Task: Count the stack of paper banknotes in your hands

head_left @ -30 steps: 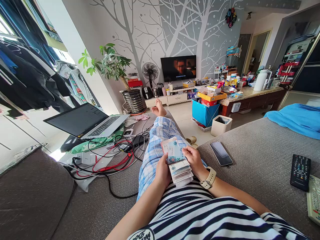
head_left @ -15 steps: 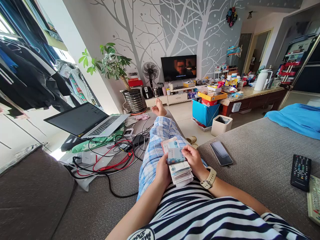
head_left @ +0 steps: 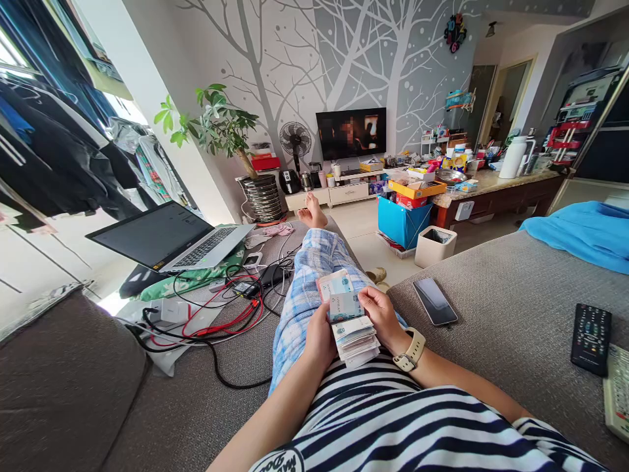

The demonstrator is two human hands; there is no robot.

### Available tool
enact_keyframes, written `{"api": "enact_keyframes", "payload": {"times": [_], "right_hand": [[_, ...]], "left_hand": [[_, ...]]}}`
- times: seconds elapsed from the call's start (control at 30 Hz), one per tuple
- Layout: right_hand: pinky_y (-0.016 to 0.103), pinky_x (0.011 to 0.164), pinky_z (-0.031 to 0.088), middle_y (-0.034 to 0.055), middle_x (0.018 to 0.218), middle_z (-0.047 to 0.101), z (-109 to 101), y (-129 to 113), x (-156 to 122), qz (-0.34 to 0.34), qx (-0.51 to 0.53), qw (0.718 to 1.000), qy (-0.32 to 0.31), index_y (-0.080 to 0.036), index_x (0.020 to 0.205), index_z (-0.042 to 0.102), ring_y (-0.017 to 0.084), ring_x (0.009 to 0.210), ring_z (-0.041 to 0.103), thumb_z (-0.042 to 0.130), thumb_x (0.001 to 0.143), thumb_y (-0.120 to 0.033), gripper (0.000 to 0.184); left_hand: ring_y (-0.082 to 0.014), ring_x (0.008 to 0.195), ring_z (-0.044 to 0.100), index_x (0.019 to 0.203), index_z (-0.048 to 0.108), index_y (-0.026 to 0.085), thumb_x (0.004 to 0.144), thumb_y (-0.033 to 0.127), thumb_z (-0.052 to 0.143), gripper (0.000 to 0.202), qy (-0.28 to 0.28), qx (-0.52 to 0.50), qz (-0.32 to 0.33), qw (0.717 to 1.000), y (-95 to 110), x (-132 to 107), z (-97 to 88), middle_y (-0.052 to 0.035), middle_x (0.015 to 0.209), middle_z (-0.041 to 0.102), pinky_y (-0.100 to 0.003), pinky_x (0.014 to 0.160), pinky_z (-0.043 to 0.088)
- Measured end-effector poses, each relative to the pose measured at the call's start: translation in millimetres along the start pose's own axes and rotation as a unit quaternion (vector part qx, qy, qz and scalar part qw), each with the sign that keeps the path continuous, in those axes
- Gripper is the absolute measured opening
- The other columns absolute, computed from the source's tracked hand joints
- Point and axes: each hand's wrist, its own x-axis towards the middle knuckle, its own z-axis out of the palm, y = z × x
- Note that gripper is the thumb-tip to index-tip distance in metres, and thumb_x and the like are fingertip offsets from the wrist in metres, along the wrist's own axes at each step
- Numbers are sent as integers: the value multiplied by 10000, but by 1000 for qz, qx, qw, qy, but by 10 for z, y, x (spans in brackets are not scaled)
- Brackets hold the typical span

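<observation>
Above my lap, a bluish banknote (head_left: 345, 307) stretches between my two hands. My left hand (head_left: 320, 335) is closed around the left side of the banknotes, its thumb at the edge of the upper note. The fingertips of my right hand (head_left: 384, 320) pinch that note's right edge. Below it, toward my body, a thick fanned stack of banknotes (head_left: 356, 339) shows its loose ends. More notes, a blue one with a pinkish edge (head_left: 336, 282), lie just beyond on my plaid trouser leg (head_left: 295, 314). My fingers under the stack are hidden.
Left on the sofa are an open laptop (head_left: 157, 239), tangled cables (head_left: 236, 314) and a white adapter (head_left: 170, 311). At right lie a phone (head_left: 435, 301), a black remote (head_left: 591, 339) and a blue cloth (head_left: 584, 236). A bin (head_left: 435, 248) stands on the floor.
The upper banknote has tilted and shifted slightly between my hands, with its printed face turned a little differently. Both hands stay almost in place. The television picture has changed.
</observation>
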Motion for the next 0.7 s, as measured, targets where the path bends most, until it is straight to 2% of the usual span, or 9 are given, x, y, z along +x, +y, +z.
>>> {"api": "enact_keyframes", "payload": {"times": [0.17,0.43,0.7], "right_hand": [[277,551,335,-19,607,432,1,-21,0,10,-7,1000,6,-208,663,501,145,576,385,526,880,-454,328],[276,546,335,-15,604,424,3,-32,2,9,-11,1000,-3,-215,661,496,149,576,382,515,880,-481,345],[277,555,335,-19,608,426,-3,-28,16,9,-8,1000,-8,-211,663,505,146,577,386,522,874,-486,346]], "left_hand": [[-297,857,695,844,684,105,816,179,516,186,13,2,1,1000,4,-6,4,-84,783,725,-370,725,551],[-233,705,693,812,667,129,702,207,613,145,-16,6,-3,1000,33,-59,37,-74,768,726,-356,719,555],[-215,697,682,834,674,123,708,216,599,173,-22,12,1,1000,18,-31,8,-74,775,723,-334,710,547]]}}
